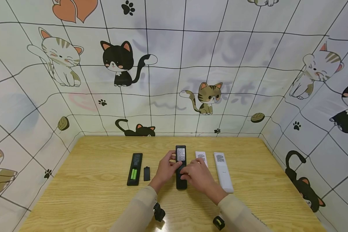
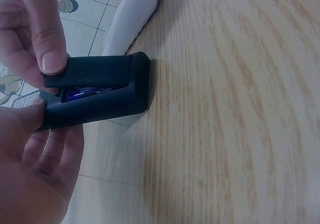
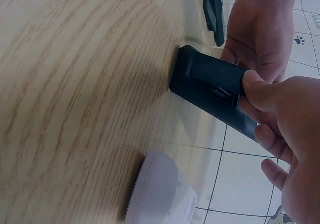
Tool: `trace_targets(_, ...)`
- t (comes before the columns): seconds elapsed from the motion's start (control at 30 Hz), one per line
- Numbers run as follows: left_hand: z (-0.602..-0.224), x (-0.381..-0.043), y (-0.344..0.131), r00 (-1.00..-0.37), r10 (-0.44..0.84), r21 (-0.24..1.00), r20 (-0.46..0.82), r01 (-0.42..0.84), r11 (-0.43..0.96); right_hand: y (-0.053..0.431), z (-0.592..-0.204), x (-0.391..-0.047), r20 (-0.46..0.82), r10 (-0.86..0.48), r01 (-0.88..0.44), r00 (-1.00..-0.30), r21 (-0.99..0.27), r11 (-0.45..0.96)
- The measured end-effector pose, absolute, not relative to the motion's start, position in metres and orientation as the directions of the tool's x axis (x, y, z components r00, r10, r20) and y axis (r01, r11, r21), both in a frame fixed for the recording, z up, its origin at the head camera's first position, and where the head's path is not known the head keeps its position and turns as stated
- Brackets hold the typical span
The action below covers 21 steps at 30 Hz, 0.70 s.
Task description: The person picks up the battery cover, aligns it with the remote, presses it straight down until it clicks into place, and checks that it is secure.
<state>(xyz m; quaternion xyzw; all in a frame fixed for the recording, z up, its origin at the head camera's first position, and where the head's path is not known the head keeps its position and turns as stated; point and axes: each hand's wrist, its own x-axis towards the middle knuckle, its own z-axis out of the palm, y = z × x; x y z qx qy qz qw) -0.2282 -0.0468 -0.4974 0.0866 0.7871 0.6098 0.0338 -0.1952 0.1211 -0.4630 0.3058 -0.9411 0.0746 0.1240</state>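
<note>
At left lies an open remote (image 1: 136,159) with green batteries (image 1: 134,174), then a loose cover (image 1: 146,173). Centrally, the left hand (image 1: 165,168) grips a black remote (image 2: 105,107); the right hand (image 1: 200,174) pinches its tilted battery cover (image 2: 95,72). Two white remotes (image 1: 223,172) lie right.

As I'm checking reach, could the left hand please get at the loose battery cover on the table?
Probably yes: nothing visible separates the left hand from that cover, though it should first release the black remote it grips.

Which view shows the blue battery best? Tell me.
The left wrist view: the blue battery shows its colour through the gap under the raised cover. The right wrist view shows only a dark sliver; the head view shows none of it.
</note>
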Motion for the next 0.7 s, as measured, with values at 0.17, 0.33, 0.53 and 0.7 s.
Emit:
trace_targets(0.17, -0.4972, -0.228, -0.0474, -0.982, 0.181, 0.967, 0.055, 0.098, 0.235, 0.1203, -0.4647, -0.1954, 0.296, -0.561, -0.595, -0.773, -0.031, 0.803)
trace_targets(0.33, -0.4973, -0.2281, -0.0475, -0.982, 0.18, 0.965, 0.06, 0.103, 0.24, 0.1201, -0.4659, -0.1961, 0.314, -0.561, -0.596, -0.766, -0.018, 0.803)
trace_targets(0.53, -0.4972, -0.2281, -0.0471, -0.983, 0.172, 0.963, 0.059, 0.101, 0.248, 0.1194, -0.4675, -0.1965, 0.334, -0.555, -0.591, -0.762, -0.008, 0.807)
trace_targets(0.7, -0.497, -0.2282, -0.047, -0.984, 0.168, 0.963, 0.055, 0.096, 0.252, 0.1189, -0.4684, -0.1965, 0.34, -0.547, -0.583, -0.764, -0.001, 0.813)
